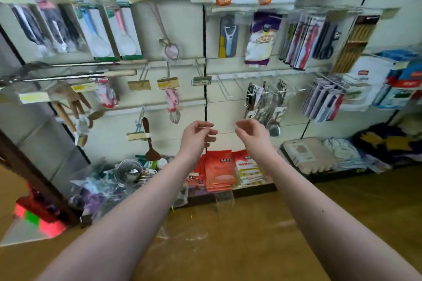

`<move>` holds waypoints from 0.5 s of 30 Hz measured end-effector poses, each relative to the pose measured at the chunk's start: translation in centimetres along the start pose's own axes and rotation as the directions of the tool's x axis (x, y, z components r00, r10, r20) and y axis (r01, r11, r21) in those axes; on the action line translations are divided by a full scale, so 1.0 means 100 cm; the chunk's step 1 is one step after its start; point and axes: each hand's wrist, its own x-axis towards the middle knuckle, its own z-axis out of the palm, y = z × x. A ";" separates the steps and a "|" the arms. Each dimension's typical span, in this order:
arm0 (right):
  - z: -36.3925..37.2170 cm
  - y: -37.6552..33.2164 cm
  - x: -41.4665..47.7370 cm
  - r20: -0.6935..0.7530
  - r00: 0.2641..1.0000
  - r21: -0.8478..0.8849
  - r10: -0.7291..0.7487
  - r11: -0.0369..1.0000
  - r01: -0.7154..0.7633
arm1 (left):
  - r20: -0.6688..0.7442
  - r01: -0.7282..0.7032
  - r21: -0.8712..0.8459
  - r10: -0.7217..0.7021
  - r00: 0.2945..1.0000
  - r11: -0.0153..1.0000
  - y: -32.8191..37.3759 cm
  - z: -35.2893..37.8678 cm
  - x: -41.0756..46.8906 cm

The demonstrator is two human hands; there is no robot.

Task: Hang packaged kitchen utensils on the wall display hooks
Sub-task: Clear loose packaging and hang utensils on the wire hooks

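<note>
Your left hand (197,136) and right hand (252,132) are up at the wall (228,118), near each other, not touching. On both, the fingers are curled and the thumb tip meets the forefinger. Can't tell if either pinches anything: too blurred. A faint clear film (223,201) shows lower down between your forearms; link to the hands unclear.

Just right of your right hand, utensil packs (265,102) hang bunched on wall hooks. Above the hands, wire hooks (225,89) stick out of the wall. Up left of your left hand hangs a pink utensil (172,100) under a price tag; further left a brown spatula (150,143) hangs too.

Below the hands, red packs (219,171) stand on the bottom shelf. Left of them is a pile of bagged items with a steel strainer (129,171). Top left row: boxed paddles (123,34). Right of the seam: a peeler (228,39).
</note>
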 end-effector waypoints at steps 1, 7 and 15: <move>-0.019 0.008 0.006 -0.011 1.000 0.013 0.005 1.000 -0.005 | 0.014 -0.011 0.005 0.011 1.000 1.000 0.003 0.022 0.004; -0.119 0.064 0.034 -0.092 0.995 0.106 0.034 0.994 -0.024 | 0.094 0.009 0.050 -0.014 0.995 0.999 0.009 0.147 0.016; -0.174 0.126 0.063 -0.063 0.988 0.177 0.138 0.976 -0.125 | 0.105 0.024 0.117 -0.036 0.994 0.993 0.010 0.232 0.036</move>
